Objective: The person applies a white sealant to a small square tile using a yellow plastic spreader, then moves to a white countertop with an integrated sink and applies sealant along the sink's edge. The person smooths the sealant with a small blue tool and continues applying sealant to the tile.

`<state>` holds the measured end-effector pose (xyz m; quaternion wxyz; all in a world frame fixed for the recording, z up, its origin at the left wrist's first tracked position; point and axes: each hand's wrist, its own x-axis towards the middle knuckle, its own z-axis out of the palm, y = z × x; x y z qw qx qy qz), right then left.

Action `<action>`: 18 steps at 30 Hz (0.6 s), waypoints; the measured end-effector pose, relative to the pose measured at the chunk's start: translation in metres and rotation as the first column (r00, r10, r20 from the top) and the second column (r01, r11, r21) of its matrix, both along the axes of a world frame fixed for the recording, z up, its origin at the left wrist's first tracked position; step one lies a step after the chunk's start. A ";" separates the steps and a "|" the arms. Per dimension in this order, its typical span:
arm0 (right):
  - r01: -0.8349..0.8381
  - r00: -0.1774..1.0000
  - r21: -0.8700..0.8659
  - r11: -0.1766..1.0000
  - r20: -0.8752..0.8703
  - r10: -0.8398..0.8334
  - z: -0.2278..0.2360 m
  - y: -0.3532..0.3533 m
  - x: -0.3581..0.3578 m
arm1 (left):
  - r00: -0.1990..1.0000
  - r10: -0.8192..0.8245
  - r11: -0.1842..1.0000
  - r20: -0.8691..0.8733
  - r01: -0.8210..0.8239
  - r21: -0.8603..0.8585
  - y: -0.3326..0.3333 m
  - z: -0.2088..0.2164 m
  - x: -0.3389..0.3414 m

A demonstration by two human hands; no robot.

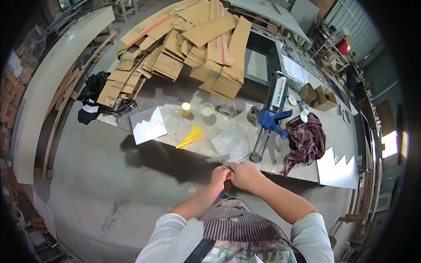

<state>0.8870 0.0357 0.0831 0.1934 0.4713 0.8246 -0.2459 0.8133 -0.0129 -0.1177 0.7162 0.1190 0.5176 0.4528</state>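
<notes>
Close together in front of my body, both hands are at the near edge of the workbench (175,135). My right hand (246,175) is closed round what looks like a scraper, its grey, smeared blade (218,158) pointing left over the bench edge. My left hand (219,177) is closed against the right one, its fingertips at a small dark part; what they hold is hidden. Just beyond lies a clear plastic sheet (230,144). Yellow plastic spreaders (190,137) are to its left. A blue caulking gun (272,120) leans to the right.
Cardboard sheets (219,35) are piled at the back. A capped bottle (186,110), a pale cup (207,109) and a white panel (148,125) stand or lie on the bench. A checked cloth (307,142) lies right, beside a jagged white panel (337,170). A long pale slab (52,83) runs along the left.
</notes>
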 end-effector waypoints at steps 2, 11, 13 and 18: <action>0.092 0.995 0.109 0.990 -0.057 -0.086 -0.020 0.008 -0.004 | 0.993 0.027 1.000 0.114 -0.027 -0.004 0.005 -0.007 0.003; 0.105 0.984 0.201 0.974 -0.164 -0.072 -0.005 -0.035 0.039 | 0.994 -0.020 1.000 0.105 0.018 0.020 0.010 0.008 -0.005; 0.159 0.982 0.183 0.970 -0.127 -0.138 -0.013 -0.057 0.058 | 0.990 0.031 1.000 0.139 -0.031 -0.003 -0.006 0.013 0.008; 0.236 0.967 0.146 0.961 -0.129 -0.218 -0.020 -0.081 0.060 | 0.988 0.079 0.996 0.135 -0.074 -0.042 -0.029 0.013 0.029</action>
